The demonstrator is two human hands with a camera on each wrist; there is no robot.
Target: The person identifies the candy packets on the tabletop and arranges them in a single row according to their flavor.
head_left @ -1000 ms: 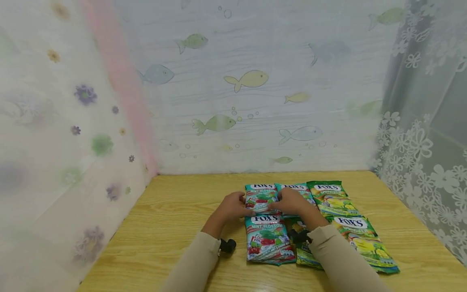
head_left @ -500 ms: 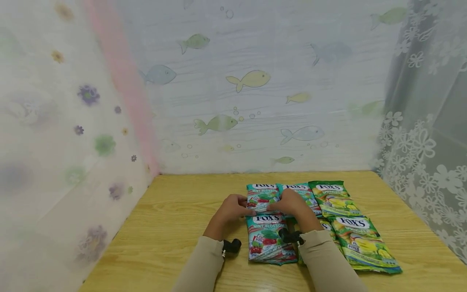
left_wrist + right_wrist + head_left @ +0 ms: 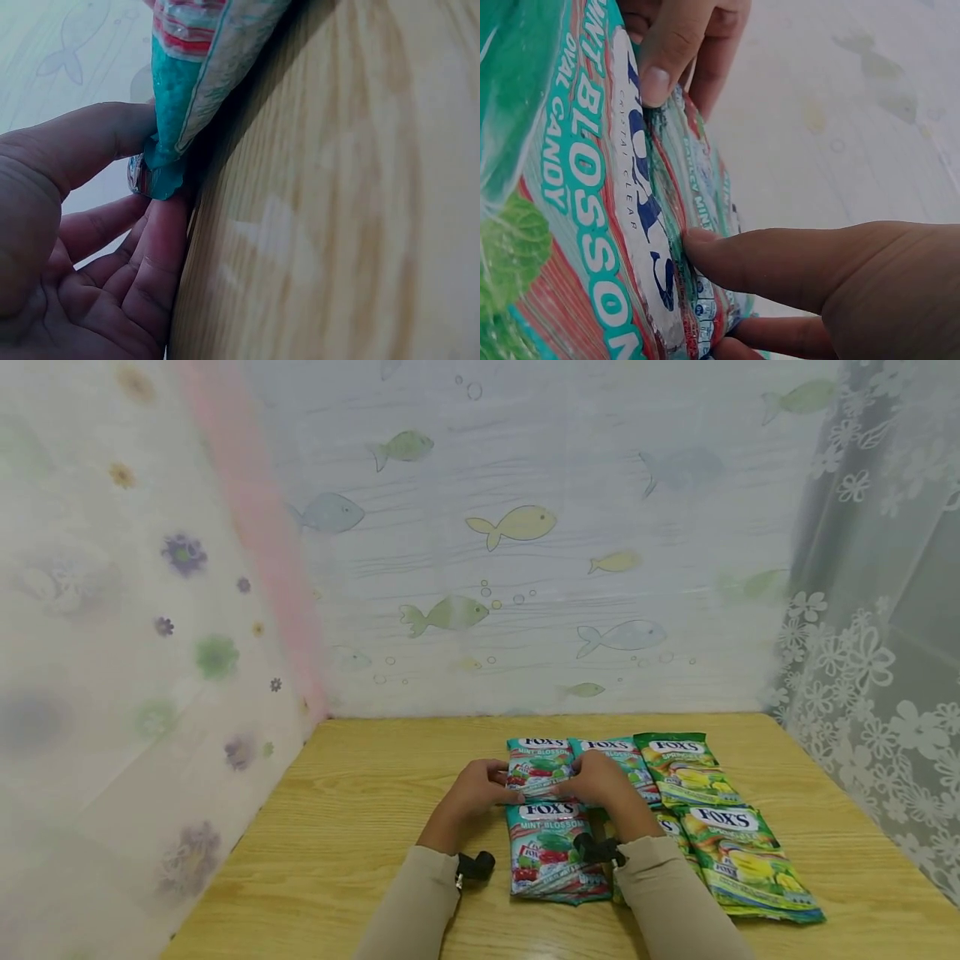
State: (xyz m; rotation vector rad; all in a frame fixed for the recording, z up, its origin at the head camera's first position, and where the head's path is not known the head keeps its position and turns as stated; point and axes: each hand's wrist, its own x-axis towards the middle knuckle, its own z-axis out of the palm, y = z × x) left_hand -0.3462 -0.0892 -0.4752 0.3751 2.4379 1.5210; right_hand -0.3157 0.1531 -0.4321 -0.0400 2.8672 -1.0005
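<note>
While six sweet bags are lying flat in two rows on the wooden table (image 3: 337, 802), both hands are holding the far-left mint bag (image 3: 541, 766), which is sitting a little past twelve o'clock from the near-left mint bag (image 3: 551, 852). From the far-left mint bag, the left hand (image 3: 478, 787) is resting between eight and nine o'clock, its thumb lying over the near corner and its fingers curling against the side, so that they are clamping the edge. The right hand (image 3: 600, 779) is gripping from between three and four o'clock, its thumb pressing near the front edge and its other fingers tucking behind; how far they are reaching underneath, I cannot tell. The two thumbs are pointing towards each other but staying apart.

At three o'clock from the held bag, the far-middle mint bag (image 3: 635, 763) is lying partly behind the right hand, and farther out the far green bag (image 3: 687, 770) is showing its yellow fruit print. At four o'clock the near-right green bag (image 3: 753, 864) is lying askew, while between four and five the near-middle green bag (image 3: 673, 829) is mostly hiding behind the right sleeve (image 3: 667, 893). At twelve o'clock, a fish-printed backdrop (image 3: 510, 610) is hanging beyond the table.
</note>
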